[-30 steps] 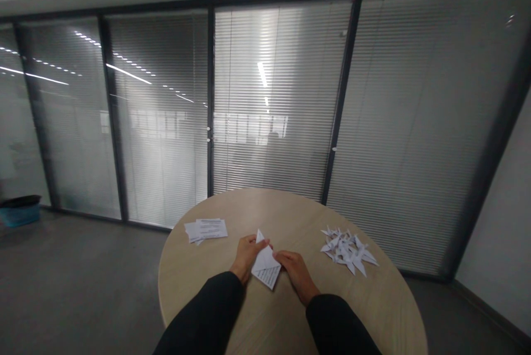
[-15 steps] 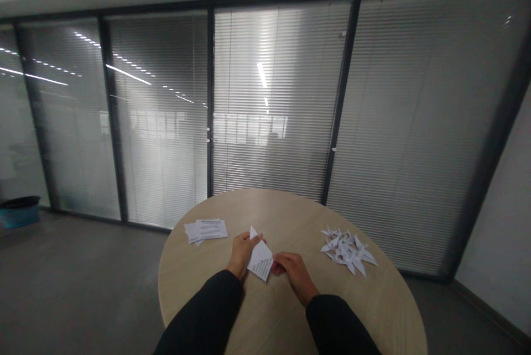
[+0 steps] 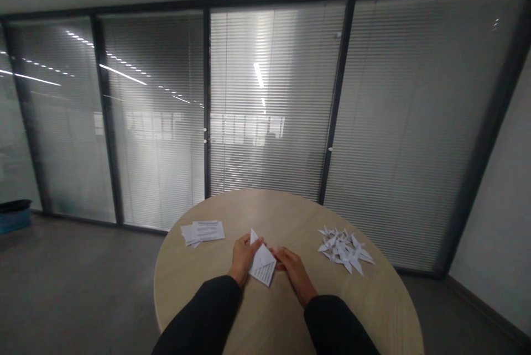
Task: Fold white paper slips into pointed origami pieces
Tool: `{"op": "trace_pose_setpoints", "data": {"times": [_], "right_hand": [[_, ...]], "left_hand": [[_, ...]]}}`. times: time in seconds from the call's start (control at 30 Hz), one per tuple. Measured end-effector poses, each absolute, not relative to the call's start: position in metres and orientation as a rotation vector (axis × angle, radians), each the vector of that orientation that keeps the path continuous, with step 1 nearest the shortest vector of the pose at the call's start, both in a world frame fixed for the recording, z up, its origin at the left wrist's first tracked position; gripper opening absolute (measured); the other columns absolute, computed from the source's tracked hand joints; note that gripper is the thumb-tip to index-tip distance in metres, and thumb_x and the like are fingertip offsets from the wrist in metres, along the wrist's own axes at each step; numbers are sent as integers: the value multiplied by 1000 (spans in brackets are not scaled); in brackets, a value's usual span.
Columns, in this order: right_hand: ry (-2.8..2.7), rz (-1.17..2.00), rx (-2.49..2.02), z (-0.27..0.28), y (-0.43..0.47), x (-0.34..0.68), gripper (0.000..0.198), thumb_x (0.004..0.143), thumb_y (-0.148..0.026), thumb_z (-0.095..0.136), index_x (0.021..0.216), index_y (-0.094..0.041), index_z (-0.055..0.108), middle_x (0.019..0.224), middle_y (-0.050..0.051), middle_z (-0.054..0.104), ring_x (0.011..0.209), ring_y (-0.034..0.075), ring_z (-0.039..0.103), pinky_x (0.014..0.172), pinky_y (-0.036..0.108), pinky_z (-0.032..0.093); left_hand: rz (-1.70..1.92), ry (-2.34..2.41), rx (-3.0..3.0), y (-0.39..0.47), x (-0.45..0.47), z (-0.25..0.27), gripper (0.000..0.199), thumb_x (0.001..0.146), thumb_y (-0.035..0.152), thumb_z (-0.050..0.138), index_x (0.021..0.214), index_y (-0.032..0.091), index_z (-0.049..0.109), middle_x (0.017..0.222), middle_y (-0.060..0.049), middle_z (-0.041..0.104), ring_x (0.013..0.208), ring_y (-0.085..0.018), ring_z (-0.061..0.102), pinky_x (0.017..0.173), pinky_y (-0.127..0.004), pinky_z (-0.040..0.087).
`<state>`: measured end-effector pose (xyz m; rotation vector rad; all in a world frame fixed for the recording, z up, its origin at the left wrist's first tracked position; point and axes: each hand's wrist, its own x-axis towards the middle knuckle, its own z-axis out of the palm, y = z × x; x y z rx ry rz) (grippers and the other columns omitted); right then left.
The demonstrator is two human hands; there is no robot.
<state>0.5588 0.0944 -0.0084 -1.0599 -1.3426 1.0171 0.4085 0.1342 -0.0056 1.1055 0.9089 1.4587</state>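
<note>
A folded piece of white paper (image 3: 262,267) with printed lines on its lower part is held over the round table, its pointed tip facing away from me. My left hand (image 3: 244,258) grips its left edge, thumb on top. On the other side, my right hand (image 3: 291,268) has its fingers closed at the paper's right edge; its fingertips are partly hidden. Off to the left lies a small stack of printed paper slips (image 3: 207,230). A pile of folded white paper pieces with pointed ends (image 3: 346,250) rests to the right.
The round wooden table (image 3: 257,205) stands before a glass partition with blinds (image 3: 274,95). A blue bin with a dark liner (image 3: 15,221) is on the floor at the far left.
My right fingers have shifted slightly up along the paper's right edge, and the paper has turned a little. The whole view has moved slightly.
</note>
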Motion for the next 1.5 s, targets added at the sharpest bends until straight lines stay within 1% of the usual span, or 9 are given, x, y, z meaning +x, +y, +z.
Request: {"op": "trace_pose_setpoints", "data": {"times": [0.1,0.17,0.43,0.73,0.83,1.0,1.1,1.33,1.5], "right_hand": [[-1455,1012,-1069,-9,93,555,47,65,-60,63,65,-13,66,63,3,64,64,19,57,59,28,41],[-1489,978,-1087,-9,93,554,47,64,-61,64,60,-13,65,57,1,61,59,17,54,56,27,38],[-1506,1002,-1097,-5,90,557,43,64,-55,66,60,-12,68,55,1,60,56,17,52,55,27,36],[-1538,1017,-1095,-1,86,554,39,67,-51,65,58,-13,68,58,2,62,58,17,53,57,27,37],[-1538,1014,-1086,2,84,553,40,66,-52,65,58,-13,68,56,1,61,57,17,53,56,27,37],[-1565,1011,-1082,2,83,552,40,66,-52,65,54,-14,65,53,0,58,56,16,51,55,26,36],[-1566,1017,-1102,-2,85,552,39,68,-51,63,55,-14,65,54,0,57,56,15,50,55,26,35],[-1581,1055,-1098,-7,88,553,39,69,-51,62,61,-13,66,58,1,60,58,16,52,56,27,36],[-1608,1031,-1094,-7,88,553,39,69,-50,61,61,-13,67,58,1,61,59,17,53,57,27,37]], "left_hand": [[1417,887,1162,126,419,-4,37,57,44,76,68,11,63,63,-8,68,50,-15,60,48,-24,44],[1399,868,1186,123,421,-3,36,56,43,76,67,11,63,63,-7,68,49,-15,59,48,-24,43],[1445,862,1047,122,418,1,35,55,43,77,61,11,63,58,-6,67,44,-13,55,44,-23,40],[1532,855,926,125,412,4,36,53,42,79,56,10,64,57,-8,67,43,-10,51,43,-22,36],[1542,826,941,128,411,-1,35,56,43,77,57,10,64,57,-7,66,43,-10,51,43,-22,36],[1576,776,1028,134,410,-10,38,66,49,69,60,11,63,54,-4,63,41,-10,50,42,-21,34],[1576,806,1053,136,410,-13,40,67,50,68,60,12,63,53,-4,62,41,-10,51,41,-20,34],[1626,844,995,137,409,-12,35,65,46,70,56,14,57,51,-4,63,40,-11,51,41,-21,35],[1678,838,898,134,408,-6,36,57,42,74,49,16,50,44,0,57,45,-15,57,43,-22,38]]}}
